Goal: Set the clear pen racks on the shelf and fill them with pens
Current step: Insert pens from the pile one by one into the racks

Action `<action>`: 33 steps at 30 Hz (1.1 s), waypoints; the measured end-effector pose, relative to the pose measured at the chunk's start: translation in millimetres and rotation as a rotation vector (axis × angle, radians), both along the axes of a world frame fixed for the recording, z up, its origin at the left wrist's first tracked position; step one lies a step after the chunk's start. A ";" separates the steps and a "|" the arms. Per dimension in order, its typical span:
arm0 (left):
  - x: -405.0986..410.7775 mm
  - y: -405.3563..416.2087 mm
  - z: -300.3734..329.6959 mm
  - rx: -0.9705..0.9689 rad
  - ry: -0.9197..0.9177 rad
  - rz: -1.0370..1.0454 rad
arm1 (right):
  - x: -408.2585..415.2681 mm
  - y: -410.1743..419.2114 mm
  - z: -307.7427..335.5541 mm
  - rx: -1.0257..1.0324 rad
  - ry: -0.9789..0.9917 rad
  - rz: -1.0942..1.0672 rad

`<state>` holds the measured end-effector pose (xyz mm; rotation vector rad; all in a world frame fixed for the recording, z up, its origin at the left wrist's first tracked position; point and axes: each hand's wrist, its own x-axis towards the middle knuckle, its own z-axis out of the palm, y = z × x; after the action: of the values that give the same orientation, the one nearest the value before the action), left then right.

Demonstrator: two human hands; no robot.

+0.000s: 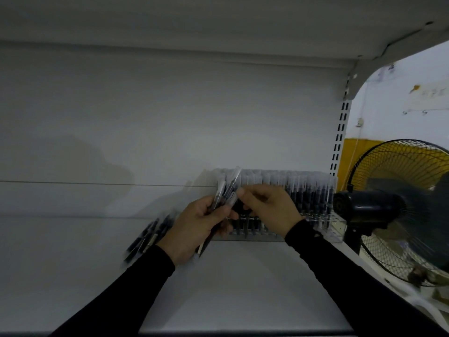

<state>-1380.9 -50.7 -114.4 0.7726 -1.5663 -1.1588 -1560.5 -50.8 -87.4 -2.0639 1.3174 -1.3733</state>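
1. A white shelf filled the lower frame, its back panel rising behind.
2. A clear pen rack, packed with upright pens, stood at right of centre.
3. Loose pens lay in a blurred heap at left of centre.

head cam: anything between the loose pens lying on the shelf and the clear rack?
Yes, in the head view: the left hand, gripping a bundle of pens, sits between the loose pens and the rack.
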 end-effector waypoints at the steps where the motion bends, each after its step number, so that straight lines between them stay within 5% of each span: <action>1: -0.4 0.8 0.1 0.006 0.012 -0.003 | 2.4 0.5 -0.9 0.002 -0.005 0.037; 6: -3.7 1.6 1.1 0.067 0.127 -0.041 | 4.9 2.3 1.0 0.083 -0.220 0.159; 10: -4.6 -0.4 0.4 0.072 0.138 -0.048 | 3.3 2.2 -1.0 0.123 -0.194 0.174; 17: 1.0 -5.3 -2.1 0.096 0.129 0.097 | -35.7 -8.4 34.0 0.098 -0.754 0.038; 23: 4.8 -7.1 -3.2 -0.001 -0.028 0.161 | -58.6 -22.8 36.3 -0.198 -0.220 -0.332; 33: 4.8 -8.1 -3.5 0.055 0.022 0.126 | -54.8 -33.1 31.3 -0.273 0.002 -0.415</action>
<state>-1376.1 -58.8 -117.9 0.8794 -1.4517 -1.1180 -1615.3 -83.9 -56.0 -2.0280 1.7125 -1.8127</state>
